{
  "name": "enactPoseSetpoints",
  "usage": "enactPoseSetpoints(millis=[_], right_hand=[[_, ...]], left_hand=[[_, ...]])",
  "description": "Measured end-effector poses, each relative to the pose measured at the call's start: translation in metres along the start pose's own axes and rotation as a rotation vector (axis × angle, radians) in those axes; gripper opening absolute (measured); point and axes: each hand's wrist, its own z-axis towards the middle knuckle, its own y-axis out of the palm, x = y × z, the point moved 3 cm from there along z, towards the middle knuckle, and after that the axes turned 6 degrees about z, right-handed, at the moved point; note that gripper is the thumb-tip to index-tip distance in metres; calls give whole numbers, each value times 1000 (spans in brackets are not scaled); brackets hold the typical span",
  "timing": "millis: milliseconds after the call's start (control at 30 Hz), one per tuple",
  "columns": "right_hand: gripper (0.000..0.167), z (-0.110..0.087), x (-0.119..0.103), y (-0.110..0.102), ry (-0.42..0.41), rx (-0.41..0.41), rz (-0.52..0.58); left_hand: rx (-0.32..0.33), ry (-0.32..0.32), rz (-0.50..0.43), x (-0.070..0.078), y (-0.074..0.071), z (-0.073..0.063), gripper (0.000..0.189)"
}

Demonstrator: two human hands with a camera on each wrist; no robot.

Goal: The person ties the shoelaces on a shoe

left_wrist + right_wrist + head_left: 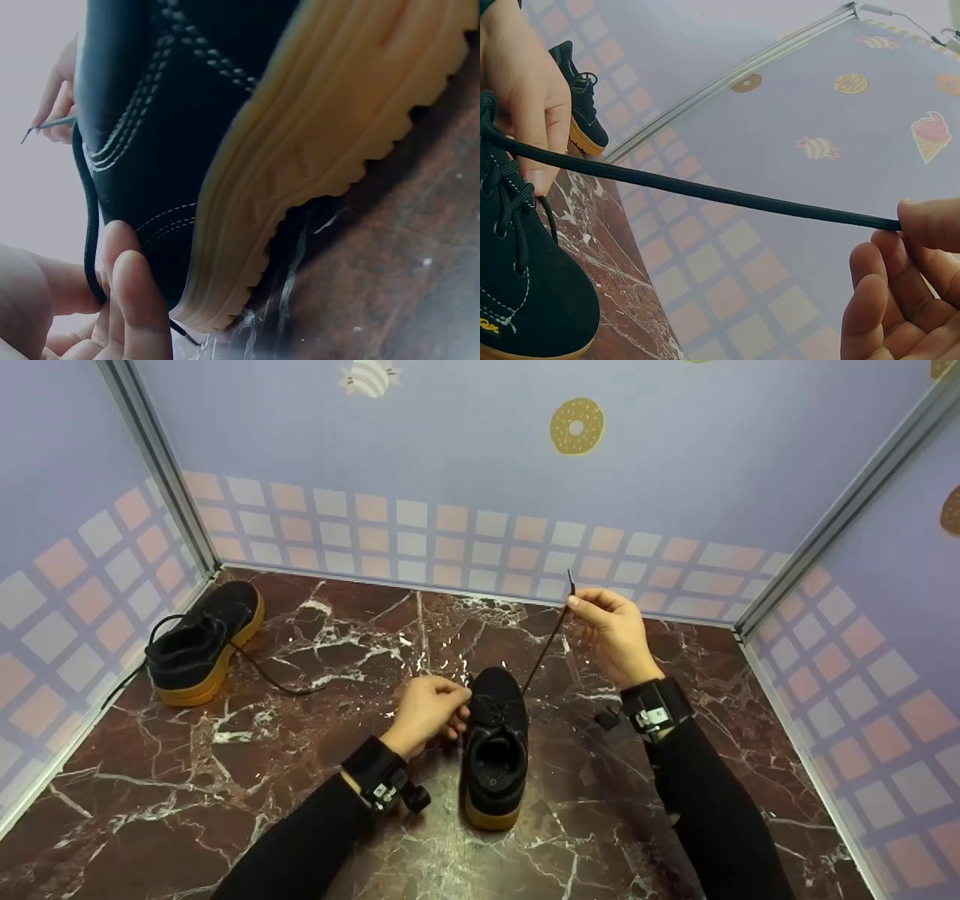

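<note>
A black lace-up shoe (491,684) with a yellow-brown sole stands upright on the marbled surface, its toe pointing away from me. My right hand (611,634), raised to the right of the toe, pinches one shoelace (705,193) close to its tip. That lace runs nearly straight from the shoe up to the fingertips. Low at the shoe's left side, my left hand (429,711) pinches the other shoelace (90,217) between thumb and fingers. A short end of this lace shows below the fingers in the left wrist view.
A matching black shoe (238,606) stands at the far left near the wall, its loose laces trailing onto the marbled surface (337,810). Patterned lilac panels (465,450) close off the back and both sides, joined by grey metal corner posts (832,521).
</note>
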Motion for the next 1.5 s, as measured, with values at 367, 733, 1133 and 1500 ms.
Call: enactPoseSetpoints(millis=[367, 733, 1133, 1500], right_hand=[[7, 16, 5, 20, 33, -58, -72], [21, 32, 34, 77, 149, -272, -654], [23, 22, 41, 64, 109, -319, -801], [22, 6, 57, 37, 119, -303, -770]], left_hand=[[26, 63, 119, 2, 2, -1, 13], [24, 67, 144, 0, 4, 2, 16], [14, 66, 121, 0, 3, 1, 15], [23, 64, 96, 0, -1, 0, 16]])
